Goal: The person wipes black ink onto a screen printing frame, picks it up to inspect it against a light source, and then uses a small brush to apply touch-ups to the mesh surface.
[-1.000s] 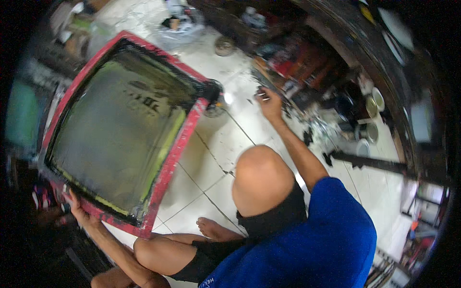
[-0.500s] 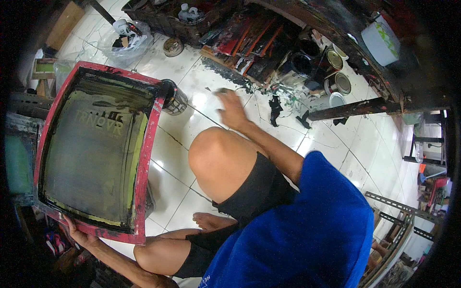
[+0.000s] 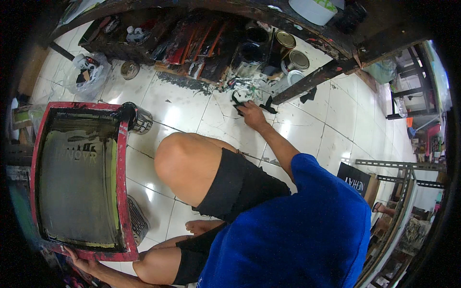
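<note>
A screen-printing frame [image 3: 124, 192] with chipped red edges stands at the left, its dark mesh [image 3: 79, 197] smeared with black ink and bordered in yellow-green. My left hand [image 3: 79, 260] grips its lower edge, fingers partly hidden behind the frame. Out over the floor, my right hand [image 3: 252, 115] is closed on a crumpled black rag [image 3: 237, 100]; its fingertips are partly covered. Beside that hand lies another black scrap [image 3: 268, 106], near a dark table leg [image 3: 307, 81].
Ink-stained cans [image 3: 295, 61] stand beyond my right hand. An ink-smeared container [image 3: 140, 120] sits by the frame's upper right corner. A plastic bag of rubbish [image 3: 93, 72] and a round tin [image 3: 129, 70] are farther left. A metal rack [image 3: 398, 165] stands at right.
My right hand has reached forward and right, down to the black rag on the floor, and closed on it. The view has turned right; my left hand stays on the frame.
</note>
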Tool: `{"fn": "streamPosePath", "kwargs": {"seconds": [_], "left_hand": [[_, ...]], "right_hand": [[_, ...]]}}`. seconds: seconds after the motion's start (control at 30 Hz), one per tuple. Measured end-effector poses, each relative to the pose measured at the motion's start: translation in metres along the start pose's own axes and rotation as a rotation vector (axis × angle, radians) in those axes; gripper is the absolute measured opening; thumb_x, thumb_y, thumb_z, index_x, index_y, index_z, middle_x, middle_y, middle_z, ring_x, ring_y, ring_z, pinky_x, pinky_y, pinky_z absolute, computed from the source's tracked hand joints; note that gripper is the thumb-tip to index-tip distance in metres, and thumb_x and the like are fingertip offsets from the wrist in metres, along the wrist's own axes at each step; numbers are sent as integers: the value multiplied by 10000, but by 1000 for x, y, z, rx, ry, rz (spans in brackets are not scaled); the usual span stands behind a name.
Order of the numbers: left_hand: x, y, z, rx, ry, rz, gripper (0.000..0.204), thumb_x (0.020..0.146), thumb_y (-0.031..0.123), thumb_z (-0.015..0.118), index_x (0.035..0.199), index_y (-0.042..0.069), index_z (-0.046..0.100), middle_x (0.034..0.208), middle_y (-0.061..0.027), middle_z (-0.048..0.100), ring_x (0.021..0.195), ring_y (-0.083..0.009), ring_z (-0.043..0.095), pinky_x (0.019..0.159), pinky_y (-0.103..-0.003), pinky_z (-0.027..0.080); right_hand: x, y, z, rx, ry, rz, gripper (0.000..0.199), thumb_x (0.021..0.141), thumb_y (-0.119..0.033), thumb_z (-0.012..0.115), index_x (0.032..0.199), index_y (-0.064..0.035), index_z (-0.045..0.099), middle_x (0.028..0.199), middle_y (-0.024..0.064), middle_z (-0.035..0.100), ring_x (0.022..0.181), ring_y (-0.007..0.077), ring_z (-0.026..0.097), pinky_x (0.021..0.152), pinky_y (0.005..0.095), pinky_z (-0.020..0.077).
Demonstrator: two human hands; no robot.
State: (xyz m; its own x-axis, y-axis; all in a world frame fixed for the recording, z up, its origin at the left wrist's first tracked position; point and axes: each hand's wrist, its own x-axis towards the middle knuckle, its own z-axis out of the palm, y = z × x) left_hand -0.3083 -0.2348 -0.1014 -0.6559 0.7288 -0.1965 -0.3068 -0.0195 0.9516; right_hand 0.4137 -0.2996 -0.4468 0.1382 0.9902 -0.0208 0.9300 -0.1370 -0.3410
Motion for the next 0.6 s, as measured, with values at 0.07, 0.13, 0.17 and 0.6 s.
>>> {"fn": "streamPosePath", "kwargs": {"seconds": [0.07, 0.13, 0.17, 0.6], "left_hand": [[-7, 1, 9, 45, 30, 16, 553, 874, 269, 611, 1328, 18, 419, 1379, -105, 414, 1214, -262, 424, 1031, -421, 330], [7, 3, -11, 0, 10, 19, 558, 871, 290, 616, 1309, -3, 433, 1377, -107, 421, 1221, -257, 417, 1034, -413, 310], [11, 4, -20, -23, 6, 25, 562, 869, 301, 619, 1300, -14, 440, 1376, -109, 424, 1224, -255, 414, 1035, -409, 301], [-9, 6, 7, 99, 85, 128, 558, 893, 274, 578, 1333, -23, 406, 1427, -121, 350, 1287, -253, 347, 1071, -427, 256]], "right_hand": [[-27, 18, 6, 101, -37, 61, 304, 746, -81, 604, 1048, -64, 630, 1001, 175, 605, 1003, 332, 537, 880, 400, 433], [-68, 35, 8, 27, 189, 70, 246, 710, -20, 586, 948, -40, 647, 925, 168, 591, 967, 331, 542, 835, 355, 456], [-80, 32, -8, 47, 335, 155, 253, 715, -11, 586, 959, -40, 644, 966, 166, 584, 972, 335, 537, 852, 368, 449], [-117, 127, -25, 190, 495, 382, 502, 669, 64, 521, 1165, -10, 518, 1136, 237, 531, 1078, 377, 494, 953, 438, 397]]}}
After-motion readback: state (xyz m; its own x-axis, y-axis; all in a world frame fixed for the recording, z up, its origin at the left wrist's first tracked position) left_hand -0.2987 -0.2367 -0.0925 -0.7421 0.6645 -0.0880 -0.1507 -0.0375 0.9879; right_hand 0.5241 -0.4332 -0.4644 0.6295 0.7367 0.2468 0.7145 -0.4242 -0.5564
